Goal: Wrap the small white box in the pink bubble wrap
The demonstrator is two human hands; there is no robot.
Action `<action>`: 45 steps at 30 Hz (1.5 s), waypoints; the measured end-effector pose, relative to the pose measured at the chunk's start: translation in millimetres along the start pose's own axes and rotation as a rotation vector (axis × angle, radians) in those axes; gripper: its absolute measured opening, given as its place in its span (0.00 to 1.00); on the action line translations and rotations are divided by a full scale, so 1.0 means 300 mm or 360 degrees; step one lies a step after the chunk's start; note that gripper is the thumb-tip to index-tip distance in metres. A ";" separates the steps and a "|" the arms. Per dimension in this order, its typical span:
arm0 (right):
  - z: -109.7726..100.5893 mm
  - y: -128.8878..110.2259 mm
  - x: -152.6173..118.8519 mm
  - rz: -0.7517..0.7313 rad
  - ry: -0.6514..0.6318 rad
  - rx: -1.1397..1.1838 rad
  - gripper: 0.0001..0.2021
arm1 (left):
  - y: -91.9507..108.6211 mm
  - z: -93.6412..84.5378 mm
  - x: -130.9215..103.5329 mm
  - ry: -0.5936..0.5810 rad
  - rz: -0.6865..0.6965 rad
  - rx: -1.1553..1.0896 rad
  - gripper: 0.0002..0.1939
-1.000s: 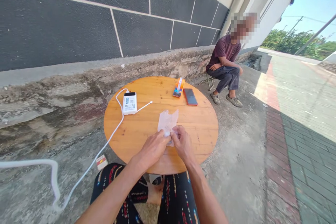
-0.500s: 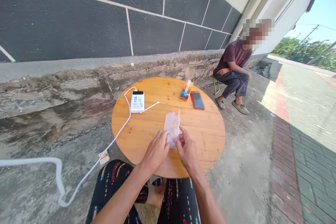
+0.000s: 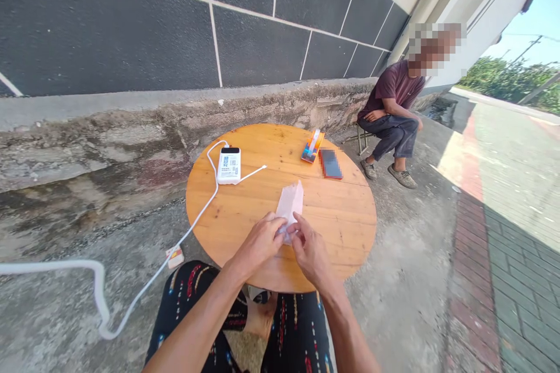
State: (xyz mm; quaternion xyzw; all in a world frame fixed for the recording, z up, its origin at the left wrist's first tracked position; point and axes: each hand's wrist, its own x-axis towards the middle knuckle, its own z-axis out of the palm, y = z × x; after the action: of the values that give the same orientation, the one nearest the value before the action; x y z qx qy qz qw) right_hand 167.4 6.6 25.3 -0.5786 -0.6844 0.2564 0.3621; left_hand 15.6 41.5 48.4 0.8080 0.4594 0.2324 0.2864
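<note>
A thin, pale, slightly see-through sheet (image 3: 290, 200), tissue or plastic film I cannot tell, stands partly creased above the round wooden table. My left hand (image 3: 261, 240) has its thumb and fingers closed on the sheet's lower left edge. On the other side, my right hand (image 3: 308, 246) pinches the lower right part with bent fingers. The sheet's upper end sticks up free beyond both hands, and its lowest part is partly hidden by the fingers.
On the round table (image 3: 245, 210) lie a white power bank (image 3: 229, 166) with a white cable (image 3: 195, 222), an orange-and-blue item with a pale band (image 3: 312, 145), and a phone (image 3: 331, 164). A small box (image 3: 174, 257) lies on the ground. A person (image 3: 396, 105) sits at the right.
The sheet's top has leaned right and its right side has folded inward. My right hand's fingers have curled closer in; my left hand has barely moved. The view has shifted slightly.
</note>
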 end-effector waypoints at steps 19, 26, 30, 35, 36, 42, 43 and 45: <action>-0.083 0.034 0.005 -0.0221 -0.0110 0.0037 0.27 | 0.016 0.069 -0.007 0.0257 -0.0162 -0.0046 0.09; -0.163 0.016 0.120 -0.0367 -0.0066 -0.0562 0.19 | 0.024 0.062 0.004 0.0205 -0.0213 0.0062 0.09; -0.154 -0.014 0.204 -0.0481 -0.0290 -0.0875 0.17 | 0.029 0.052 0.008 0.0192 -0.0222 0.0041 0.16; -0.161 -0.014 0.229 -0.0555 -0.0318 -0.0941 0.12 | 0.035 0.039 0.005 0.0122 -0.0174 0.0087 0.17; -0.166 -0.010 0.226 -0.0559 -0.0317 -0.0924 0.12 | 0.036 0.036 0.005 0.0099 -0.0159 0.0108 0.14; -0.188 0.011 0.227 -0.0601 -0.0425 -0.0965 0.18 | 0.034 0.031 0.010 0.0044 -0.0146 0.0113 0.09; -0.188 0.014 0.232 -0.0610 -0.0461 -0.0991 0.18 | 0.033 0.031 0.011 0.0046 -0.0143 0.0108 0.10; -0.187 0.017 0.241 -0.0617 -0.0501 -0.1018 0.15 | 0.031 0.031 0.011 0.0041 -0.0140 0.0098 0.11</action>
State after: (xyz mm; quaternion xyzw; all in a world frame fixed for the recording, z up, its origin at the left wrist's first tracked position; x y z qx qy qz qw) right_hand 210.1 74.4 69.6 -0.4759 -0.8731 0.0431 0.0964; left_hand 28.8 38.1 48.3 0.7924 0.5052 0.2158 0.2653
